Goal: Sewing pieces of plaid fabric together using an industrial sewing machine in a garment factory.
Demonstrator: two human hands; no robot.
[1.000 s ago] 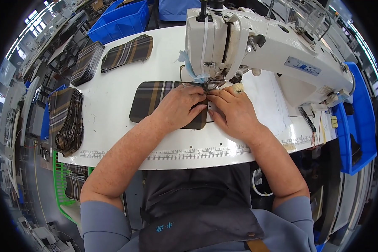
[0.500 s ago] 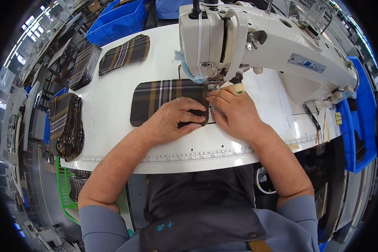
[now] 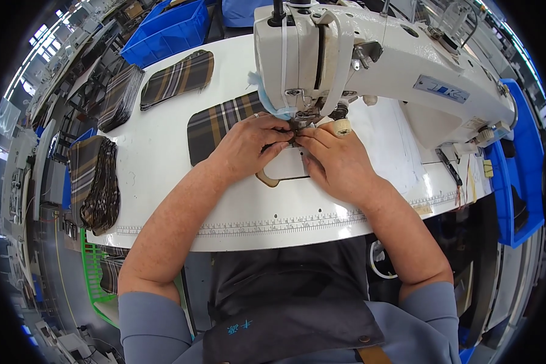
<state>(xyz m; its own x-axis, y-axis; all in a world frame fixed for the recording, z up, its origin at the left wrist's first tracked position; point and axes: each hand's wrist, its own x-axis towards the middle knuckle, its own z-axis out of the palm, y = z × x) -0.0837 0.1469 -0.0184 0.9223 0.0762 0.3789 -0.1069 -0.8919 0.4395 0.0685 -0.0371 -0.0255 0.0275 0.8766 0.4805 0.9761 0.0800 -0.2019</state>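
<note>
We judge the step in hand to be guiding the cloth (image 3: pixel 215 124) in at the needle of the sewing machine (image 3: pixel 376 57). To do it well, we would keep the cloth flat on the table (image 3: pixel 164 182), let the machine draw it in rather than push it, and turn it smoothly where its rounded corner meets the foot. We would also watch our fingertips (both hands work very close to the needle here) and steer with light pressure from either side.

The cloth lies to the left of the machine head, with its striped left part in plain view. Its right part runs beneath the left hand and the head, so we cannot see just how its edge meets the foot.

Our left hand (image 3: pixel 247 145) rests over the near side of the cloth, fingers bent and reaching toward the foot, the thumb lower and a little apart from them. The fingertips come to the cloth by the foot, but whether they pinch it or only press it we cannot tell.

Our right hand (image 3: pixel 338 159) lies on the other side of the needle, palm down, fingers close together and pointing left, the thumb set apart below them. Its fingertips are right at the foot, near those of the left; whether they grip the cloth's edge is hidden from us.
</note>
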